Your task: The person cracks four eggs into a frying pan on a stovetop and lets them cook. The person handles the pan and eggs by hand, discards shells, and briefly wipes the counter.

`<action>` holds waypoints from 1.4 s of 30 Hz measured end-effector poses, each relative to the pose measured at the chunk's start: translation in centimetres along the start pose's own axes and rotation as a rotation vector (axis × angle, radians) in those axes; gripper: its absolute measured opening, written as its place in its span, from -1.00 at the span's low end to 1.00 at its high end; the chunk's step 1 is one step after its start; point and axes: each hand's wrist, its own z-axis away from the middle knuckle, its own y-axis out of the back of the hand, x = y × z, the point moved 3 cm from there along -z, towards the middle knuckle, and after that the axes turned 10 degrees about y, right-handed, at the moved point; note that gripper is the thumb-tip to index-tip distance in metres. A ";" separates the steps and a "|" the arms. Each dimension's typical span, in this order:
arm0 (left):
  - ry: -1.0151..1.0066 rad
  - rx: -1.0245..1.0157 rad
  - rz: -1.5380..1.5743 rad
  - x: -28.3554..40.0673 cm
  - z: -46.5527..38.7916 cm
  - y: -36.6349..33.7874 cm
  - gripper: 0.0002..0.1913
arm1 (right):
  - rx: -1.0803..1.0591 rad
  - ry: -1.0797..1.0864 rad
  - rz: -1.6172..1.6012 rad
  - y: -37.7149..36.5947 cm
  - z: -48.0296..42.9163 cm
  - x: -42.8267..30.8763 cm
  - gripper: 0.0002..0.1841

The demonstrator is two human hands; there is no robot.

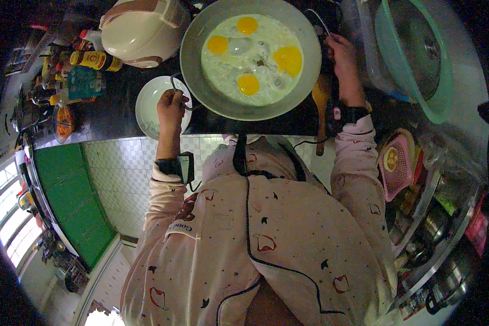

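A wide grey two-handled pan (191, 77) is in front of me at the counter's edge. Several eggs (248, 84) lie in it, their whites spread and partly pale; the yolk on the right has spread out. My left hand (170, 106) is closed around the wire loop handle on the pan's left side. On the other side, my right hand (342, 53) grips the opposite wire handle (318, 19). Below my left hand sits a white bowl (148, 102), partly covered by that hand. A wooden spatula (321, 110) lies right of the pan, its handle reaching over the counter edge.
A cream rice cooker (140, 34) stands at the upper left, beside a yellow-labelled bottle (93, 60) and other bottles. An orange packet (64, 122) lies near the edge. To the right are a green-rimmed translucent basin (442, 81) and a pink basket (395, 175) on a rack.
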 end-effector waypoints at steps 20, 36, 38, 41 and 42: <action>0.058 -0.035 -0.045 -0.2 -0.7 0.2 -0.79 | 0.016 0.040 0.004 -0.4 -0.7 -1.0 -0.75; -0.009 -0.002 -0.076 3.2 -1.5 0.4 -0.74 | -0.014 0.062 0.079 -0.3 -1.2 -1.7 -0.80; 0.047 -0.015 -0.096 3.5 -1.6 0.7 -0.73 | -0.046 0.053 0.083 -0.3 -1.3 -1.6 -0.79; 0.073 -0.050 -0.075 3.7 -1.7 0.8 -0.71 | -0.079 -0.003 0.074 0.0 -1.6 -1.2 -0.77; 0.086 -0.065 -0.055 3.8 -1.6 0.8 -0.71 | -0.086 -0.008 0.063 0.1 -1.7 -1.1 -0.77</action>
